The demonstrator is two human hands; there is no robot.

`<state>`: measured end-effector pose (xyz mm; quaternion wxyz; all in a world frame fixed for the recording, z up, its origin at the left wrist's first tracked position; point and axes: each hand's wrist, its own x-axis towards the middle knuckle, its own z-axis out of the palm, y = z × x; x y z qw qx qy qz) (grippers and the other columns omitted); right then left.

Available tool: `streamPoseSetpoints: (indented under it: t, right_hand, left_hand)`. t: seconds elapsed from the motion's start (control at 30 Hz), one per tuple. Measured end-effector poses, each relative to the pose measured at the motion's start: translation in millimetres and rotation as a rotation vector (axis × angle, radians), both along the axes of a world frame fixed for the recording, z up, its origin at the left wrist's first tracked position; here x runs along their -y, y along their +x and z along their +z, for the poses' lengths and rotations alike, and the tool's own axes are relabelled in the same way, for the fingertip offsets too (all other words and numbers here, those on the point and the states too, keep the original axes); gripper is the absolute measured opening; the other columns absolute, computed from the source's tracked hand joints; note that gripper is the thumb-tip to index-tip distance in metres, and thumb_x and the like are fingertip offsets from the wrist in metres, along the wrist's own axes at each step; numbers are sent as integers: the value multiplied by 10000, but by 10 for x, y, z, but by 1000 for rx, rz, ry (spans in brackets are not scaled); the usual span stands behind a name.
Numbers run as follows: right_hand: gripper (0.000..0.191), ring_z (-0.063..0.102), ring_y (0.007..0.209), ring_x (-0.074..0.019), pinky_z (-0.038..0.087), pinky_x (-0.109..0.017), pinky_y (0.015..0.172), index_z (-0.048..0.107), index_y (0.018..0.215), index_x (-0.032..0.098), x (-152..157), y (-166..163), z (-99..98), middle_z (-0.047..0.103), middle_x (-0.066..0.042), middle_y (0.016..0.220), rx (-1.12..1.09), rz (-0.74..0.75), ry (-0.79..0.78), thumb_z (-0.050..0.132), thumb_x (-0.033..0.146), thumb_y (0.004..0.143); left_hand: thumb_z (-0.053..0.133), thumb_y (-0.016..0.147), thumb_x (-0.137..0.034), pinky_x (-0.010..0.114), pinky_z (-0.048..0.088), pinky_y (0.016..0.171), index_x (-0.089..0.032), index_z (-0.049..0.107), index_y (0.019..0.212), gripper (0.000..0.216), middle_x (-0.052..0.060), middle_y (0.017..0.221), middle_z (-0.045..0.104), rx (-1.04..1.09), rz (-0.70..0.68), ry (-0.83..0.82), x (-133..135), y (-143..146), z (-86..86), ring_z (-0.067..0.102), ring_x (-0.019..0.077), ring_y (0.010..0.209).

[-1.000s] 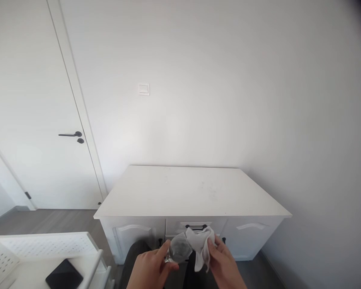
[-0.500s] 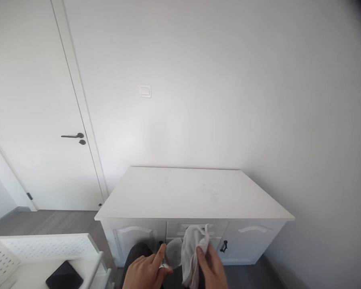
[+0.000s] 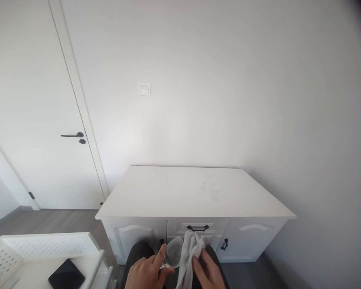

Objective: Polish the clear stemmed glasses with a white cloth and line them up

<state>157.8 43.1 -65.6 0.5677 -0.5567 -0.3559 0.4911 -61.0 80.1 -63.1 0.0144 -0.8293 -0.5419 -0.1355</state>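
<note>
My left hand [image 3: 147, 268] is closed around the side of a clear cup [image 3: 174, 252], fingers on its left and the thumb below. A bit of something whitish shows between thumb and fingers; I cannot make out what it is. In my right hand [image 3: 209, 269] a white cloth [image 3: 189, 257] is pinched between thumb and fingers. The cloth hangs in folds right beside the cup's right side; whether they touch is hard to tell. Both hands are low in the view, above my dark-clothed knees [image 3: 142, 249].
A white cabinet [image 3: 180, 192] with faint marks on its top stands ahead against the wall. It has black handles [image 3: 197, 228]. At lower left is a white cart [image 3: 92, 245] with perforated sides, holding a black flat object [image 3: 66, 274]. A door [image 3: 33, 100] is on the left.
The cloth in my right hand has dropped slightly and shifted left, uncovering the black drawer handle behind it. My left hand and the cup have barely moved.
</note>
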Motion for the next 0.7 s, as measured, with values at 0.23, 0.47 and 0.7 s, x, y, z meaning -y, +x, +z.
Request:
streamPoseSetpoints:
  t: [0.23, 0.47, 0.7]
  right_hand:
    - [563, 604, 1314, -364, 515, -379, 1038, 694, 1307, 252, -56, 86, 139, 745, -112, 1264, -15, 130, 23, 705, 634, 894]
    - [1080, 722, 959, -261, 498, -325, 876, 58, 1691, 277, -59, 323, 325, 752, -40, 969, -255, 776, 28, 774, 454, 903]
    - [1025, 646, 754, -247, 534, -354, 802, 438, 1613, 264, -21, 266, 221, 720, -37, 855, -45, 612, 143, 815, 677, 754]
  left_hand:
    - [807, 838, -193, 271, 575, 624, -214, 718, 1345, 515, 7, 785, 829, -54, -112, 142, -24, -31, -143, 791, 232, 649]
    - [781, 815, -208, 281, 496, 497, -104, 728, 1249, 449, -36, 606, 732, -117, -434, 409, -31, -49, -7, 679, 168, 443]
    - [825, 722, -190, 298, 349, 457, -146, 767, 1231, 515, -2, 647, 774, -69, -420, 120, -94, 88, 142, 666, 201, 467]
